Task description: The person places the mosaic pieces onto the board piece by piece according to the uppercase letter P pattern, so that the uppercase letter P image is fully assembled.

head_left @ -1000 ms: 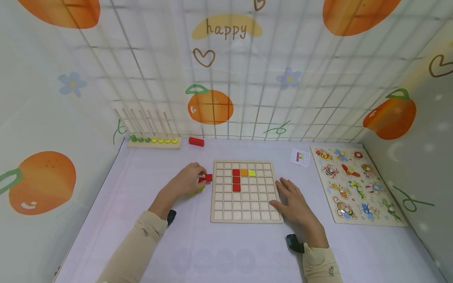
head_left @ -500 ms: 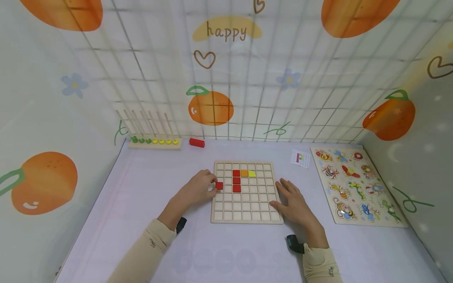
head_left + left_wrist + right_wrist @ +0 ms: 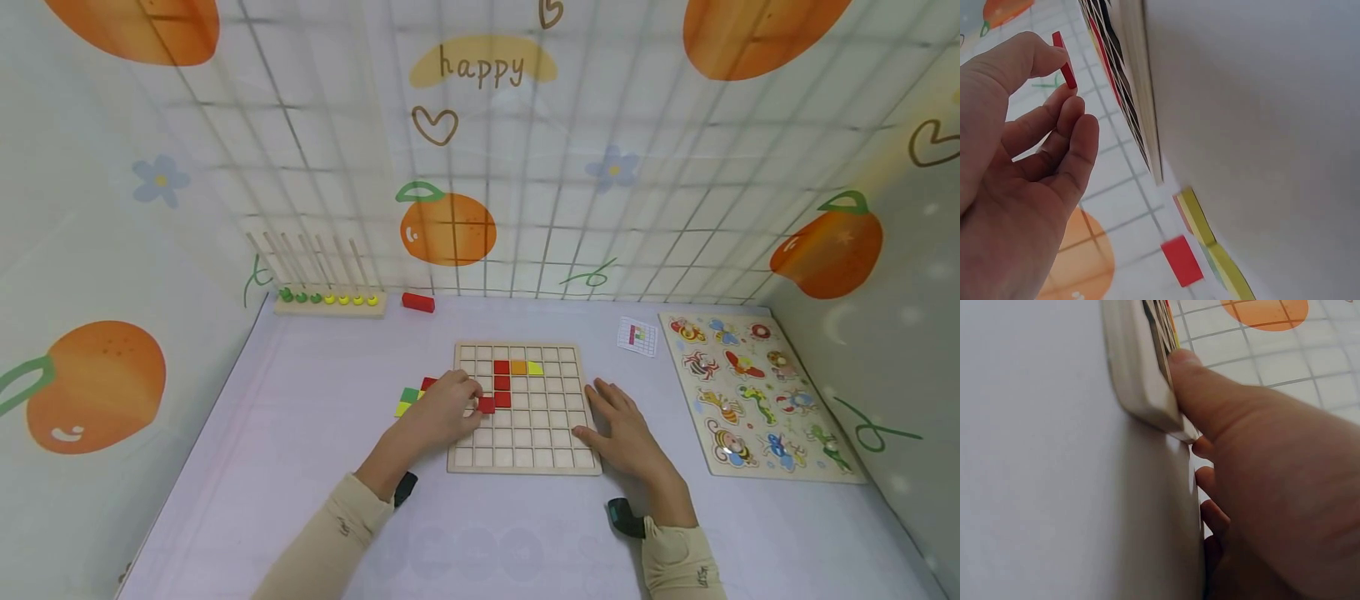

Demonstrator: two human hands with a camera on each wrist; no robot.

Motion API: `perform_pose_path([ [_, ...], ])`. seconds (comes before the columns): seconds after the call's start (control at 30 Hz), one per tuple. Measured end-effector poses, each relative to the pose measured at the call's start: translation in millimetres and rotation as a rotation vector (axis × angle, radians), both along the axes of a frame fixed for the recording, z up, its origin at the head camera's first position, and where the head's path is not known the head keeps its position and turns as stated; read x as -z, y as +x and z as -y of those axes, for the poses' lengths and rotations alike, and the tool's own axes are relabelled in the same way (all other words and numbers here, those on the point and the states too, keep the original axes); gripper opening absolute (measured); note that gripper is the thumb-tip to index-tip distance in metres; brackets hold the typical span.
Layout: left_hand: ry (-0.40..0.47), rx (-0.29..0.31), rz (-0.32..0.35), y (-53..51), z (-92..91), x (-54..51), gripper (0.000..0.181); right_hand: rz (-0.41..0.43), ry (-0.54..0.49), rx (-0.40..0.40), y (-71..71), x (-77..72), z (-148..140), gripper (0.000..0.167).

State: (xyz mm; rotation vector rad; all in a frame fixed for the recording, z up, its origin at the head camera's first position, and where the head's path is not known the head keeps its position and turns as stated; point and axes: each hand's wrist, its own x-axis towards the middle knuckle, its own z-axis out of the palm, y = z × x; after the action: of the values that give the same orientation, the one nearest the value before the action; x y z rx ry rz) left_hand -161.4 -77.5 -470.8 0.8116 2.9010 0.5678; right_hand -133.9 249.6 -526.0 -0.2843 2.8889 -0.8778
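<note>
A wooden grid board [image 3: 525, 457] lies on the table, with red tiles [image 3: 502, 383] in a column, an orange tile [image 3: 518, 367] and a yellow quarter-round tile [image 3: 535, 368] in its cells. My left hand [image 3: 444, 410] pinches a small red square tile [image 3: 1064, 60] between thumb and fingertip. In the head view that tile is over the board, left of the column's lowest tile. My right hand [image 3: 621, 425] rests along the board's right edge, and its thumb [image 3: 1194, 378] lies on the rim. Green, yellow and red tiles [image 3: 408, 396] sit left of the board, partly hidden behind my left hand.
At the back left stands a pegged bead rack [image 3: 330, 304], with a red block [image 3: 417, 302] beside it. A small pattern card [image 3: 637, 336] lies right of the board. Further right is an insect picture puzzle [image 3: 757, 392]. A patterned cloth wall rises behind.
My left hand has carried the red tile from the loose tiles rightward, over the board's left edge and further in toward the red column. My right hand has stayed at the board's edge.
</note>
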Motion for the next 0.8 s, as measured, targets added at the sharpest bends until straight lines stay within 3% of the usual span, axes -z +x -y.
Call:
perform_pose_path([
  [0.33, -0.035, 0.015, 0.001, 7.5, -18.5, 2.1, 0.029, -0.006, 0.004, -0.005, 0.6, 0.2, 0.2, 0.081],
  [0.57, -0.043, 0.018, -0.036, 9.3, -24.2, 4.4, 0.028, -0.004, -0.001, -0.004, 0.3, -1.4, 0.5, 0.081],
  [0.8, -0.063, -0.003, 0.004, 8.7, -27.3, 6.6, 0.032, -0.003, 0.002, -0.006, 0.5, -2.7, 1.3, 0.081],
])
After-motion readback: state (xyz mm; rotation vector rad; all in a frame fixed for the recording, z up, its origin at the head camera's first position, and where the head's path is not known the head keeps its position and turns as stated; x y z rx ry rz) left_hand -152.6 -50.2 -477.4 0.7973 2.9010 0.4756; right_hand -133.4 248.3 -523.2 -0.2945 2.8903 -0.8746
